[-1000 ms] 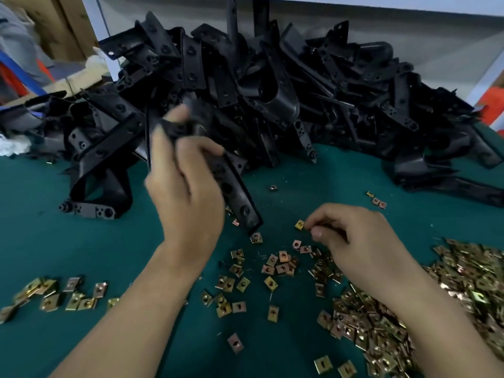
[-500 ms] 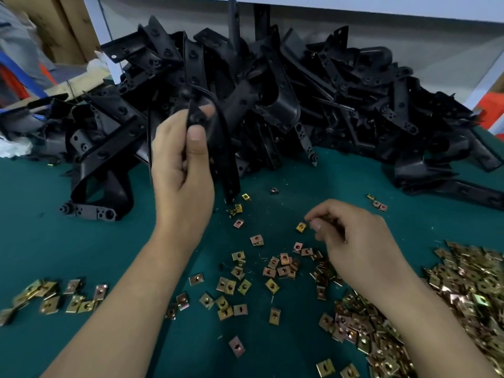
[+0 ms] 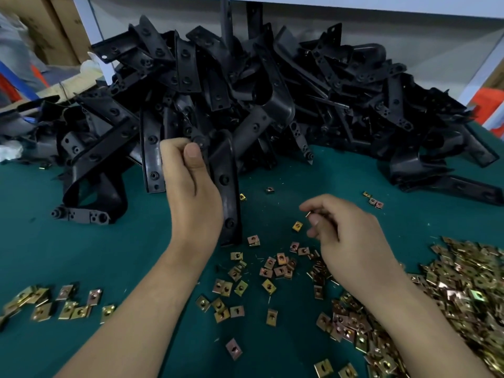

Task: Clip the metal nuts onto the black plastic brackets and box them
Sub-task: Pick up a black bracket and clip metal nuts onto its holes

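We are gripping a black bracket (image 3: pixel 227 197) in our left hand (image 3: pixel 191 195), our right hand (image 3: pixel 351 241) pinching a metal nut (image 3: pixel 308 214). Heaped brackets (image 3: pixel 272 85) are crowding the green desk (image 3: pixel 81 255) along its far edge.

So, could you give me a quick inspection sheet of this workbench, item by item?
Surface: green table cover, lying flat.
Job's things: big pile of black plastic brackets at the back; heap of metal nuts at right, more scattered in the middle and left.
Clutter: white crumpled material at the left edge.
Hands: left hand grips one bracket roughly upright; right hand pinches a nut.
Cables: nothing seen.
Surroundings: cardboard boxes back left; white frame behind.
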Action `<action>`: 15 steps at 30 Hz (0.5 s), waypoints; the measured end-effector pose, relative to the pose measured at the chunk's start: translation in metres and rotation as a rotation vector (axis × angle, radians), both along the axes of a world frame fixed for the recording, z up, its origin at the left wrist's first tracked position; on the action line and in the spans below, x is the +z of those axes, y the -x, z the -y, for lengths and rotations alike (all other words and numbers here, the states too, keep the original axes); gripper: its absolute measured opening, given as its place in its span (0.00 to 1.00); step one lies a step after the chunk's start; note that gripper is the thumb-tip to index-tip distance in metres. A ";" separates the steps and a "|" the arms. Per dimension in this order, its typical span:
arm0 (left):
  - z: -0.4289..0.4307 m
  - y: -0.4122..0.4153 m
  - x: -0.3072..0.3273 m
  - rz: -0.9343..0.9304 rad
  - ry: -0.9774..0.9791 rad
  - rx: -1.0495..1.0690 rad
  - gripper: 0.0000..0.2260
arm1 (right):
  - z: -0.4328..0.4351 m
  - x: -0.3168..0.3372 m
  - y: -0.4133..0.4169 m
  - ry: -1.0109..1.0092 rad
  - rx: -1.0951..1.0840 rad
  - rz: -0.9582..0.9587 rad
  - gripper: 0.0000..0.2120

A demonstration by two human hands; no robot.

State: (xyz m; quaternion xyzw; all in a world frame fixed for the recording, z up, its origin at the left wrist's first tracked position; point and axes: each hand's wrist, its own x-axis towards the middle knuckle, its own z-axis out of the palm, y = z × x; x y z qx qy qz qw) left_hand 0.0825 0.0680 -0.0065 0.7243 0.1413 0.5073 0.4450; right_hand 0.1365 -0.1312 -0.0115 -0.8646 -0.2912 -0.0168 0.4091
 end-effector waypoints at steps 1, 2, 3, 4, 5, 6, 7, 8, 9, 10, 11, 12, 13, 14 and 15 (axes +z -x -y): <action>-0.003 0.002 0.001 -0.013 -0.080 0.037 0.09 | 0.000 0.000 0.000 0.000 0.001 0.000 0.12; -0.007 0.004 0.002 -0.013 -0.175 0.067 0.09 | 0.000 0.000 0.000 -0.005 0.001 0.000 0.12; -0.011 0.005 0.002 0.002 -0.264 0.084 0.09 | -0.001 0.000 0.001 -0.013 0.002 0.000 0.11; -0.015 0.006 0.002 0.018 -0.310 0.081 0.10 | -0.001 0.000 0.001 -0.024 0.004 -0.003 0.11; -0.018 0.007 0.004 0.023 -0.313 0.069 0.10 | -0.001 0.000 0.001 -0.033 0.006 -0.008 0.11; -0.021 0.008 0.006 0.017 -0.310 0.057 0.10 | -0.001 0.000 0.001 -0.039 0.007 -0.014 0.10; -0.023 0.008 0.007 -0.001 -0.302 0.046 0.09 | -0.001 -0.001 0.001 -0.043 0.008 -0.018 0.10; -0.023 0.009 0.008 -0.020 -0.295 0.040 0.09 | -0.001 -0.001 0.001 -0.045 0.009 -0.019 0.10; -0.024 0.010 0.007 -0.039 -0.289 0.034 0.09 | -0.001 -0.001 0.001 -0.045 0.010 -0.017 0.10; -0.025 0.011 0.007 -0.064 -0.279 0.027 0.10 | -0.001 -0.001 0.001 -0.046 0.010 -0.017 0.10; -0.027 0.010 0.006 -0.100 -0.264 0.025 0.11 | -0.001 -0.001 0.001 -0.047 0.009 -0.019 0.10; -0.029 0.010 0.005 -0.145 -0.246 0.026 0.12 | -0.002 -0.001 0.001 -0.048 0.009 -0.023 0.10; -0.032 0.010 0.004 -0.197 -0.230 0.023 0.13 | -0.002 -0.001 0.001 -0.048 0.010 -0.026 0.10; -0.034 0.010 0.003 -0.251 -0.219 0.002 0.15 | -0.002 -0.001 0.001 -0.048 0.011 -0.028 0.10; -0.036 0.009 0.001 -0.309 -0.213 -0.044 0.16 | -0.002 -0.001 0.001 -0.046 0.013 -0.028 0.10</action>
